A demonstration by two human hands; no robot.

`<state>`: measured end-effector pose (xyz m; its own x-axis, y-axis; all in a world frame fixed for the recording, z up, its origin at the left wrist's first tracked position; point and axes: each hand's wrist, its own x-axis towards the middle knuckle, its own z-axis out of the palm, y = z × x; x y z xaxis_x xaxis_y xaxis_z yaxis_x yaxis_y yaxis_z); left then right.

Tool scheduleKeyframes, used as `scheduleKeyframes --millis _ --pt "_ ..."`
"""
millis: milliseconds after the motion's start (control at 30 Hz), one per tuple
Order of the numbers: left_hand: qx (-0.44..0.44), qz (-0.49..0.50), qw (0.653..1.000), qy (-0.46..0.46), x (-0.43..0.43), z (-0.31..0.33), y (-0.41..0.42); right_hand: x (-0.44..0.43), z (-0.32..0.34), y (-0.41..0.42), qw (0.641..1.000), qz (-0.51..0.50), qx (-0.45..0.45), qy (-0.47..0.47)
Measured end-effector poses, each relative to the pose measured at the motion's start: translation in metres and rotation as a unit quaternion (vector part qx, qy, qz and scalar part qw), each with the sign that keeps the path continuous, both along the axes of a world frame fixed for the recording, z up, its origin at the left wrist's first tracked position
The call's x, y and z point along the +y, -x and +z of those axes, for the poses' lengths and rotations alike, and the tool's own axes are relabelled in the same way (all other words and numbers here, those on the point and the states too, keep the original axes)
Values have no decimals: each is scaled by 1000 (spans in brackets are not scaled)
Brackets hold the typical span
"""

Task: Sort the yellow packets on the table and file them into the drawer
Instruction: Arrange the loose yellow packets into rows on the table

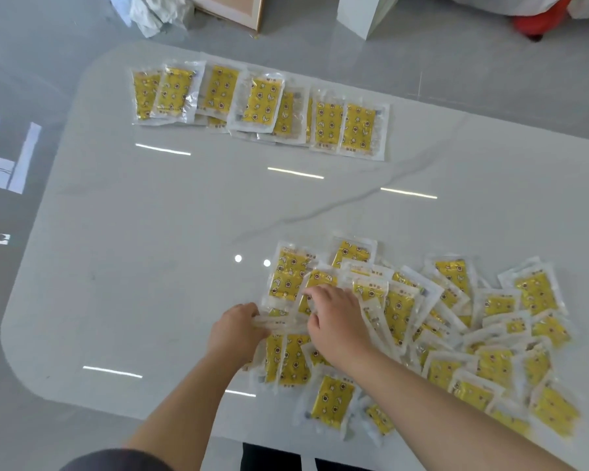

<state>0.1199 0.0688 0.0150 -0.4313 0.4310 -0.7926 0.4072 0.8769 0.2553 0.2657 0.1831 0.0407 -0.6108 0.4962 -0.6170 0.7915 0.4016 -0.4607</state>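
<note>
**Both hands in the heap, neat row waiting at the far edge**

Closest in, a dark sleeve (116, 462) at the bottom edge, with two bare forearms reaching out over the table (150, 249). It is a glossy white slab with rounded corners and faint grey veins, and ceiling lights streak its surface.

The left hand (237, 329) is at the left fringe of the pile. Its fingers (250, 311) are curled round the end of a thin stack of packets (279, 322), held edge-on so the clear plastic borders show. Just beside it the right hand (337, 329) lies palm-down on the heap, fingers bent, tips touching a packet's top. Whether they actually pinch it I cannot tell.

Under and to the right of both hands sprawls the loose heap of packets (497, 362). They are flat rectangular sachets, each with a yellow foil panel printed with small stars and dots inside a crinkly transparent seal. They overlap at every angle and reach the table's near-right part.

Well apart, across bare marble, a row of packets (357, 127) runs along the far side. These stand lengthwise and overlap side by side like shingles.

Beyond the table lies shiny grey floor (490, 62). On it are crumpled white wrapping (157, 11), a wood-edged panel (238, 8), a white carton (364, 15) and something red (541, 18), too cropped to name.
</note>
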Motion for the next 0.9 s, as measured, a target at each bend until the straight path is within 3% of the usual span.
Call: scheduleKeyframes --millis 167,233,333,433,500,667,900 --pt "-42 65 995 -68 3 23 24 0 11 2 997 -67 35 31" --pt "-51 106 987 -106 7 39 39 0 17 4 984 -121 55 118" --pt "-89 167 970 -154 16 56 53 2 22 14 935 -214 57 276" --pt "-158 213 948 -177 32 58 52 6 19 20 906 -259 56 330" --pt "-157 228 945 -177 43 53 43 8 15 20 904 -276 51 322" --pt "-44 290 947 -127 58 29 24 28 6 -2 901 -347 -8 260" --pt "2 185 978 -91 63 8 5 58 4 -32 884 -413 -13 218"
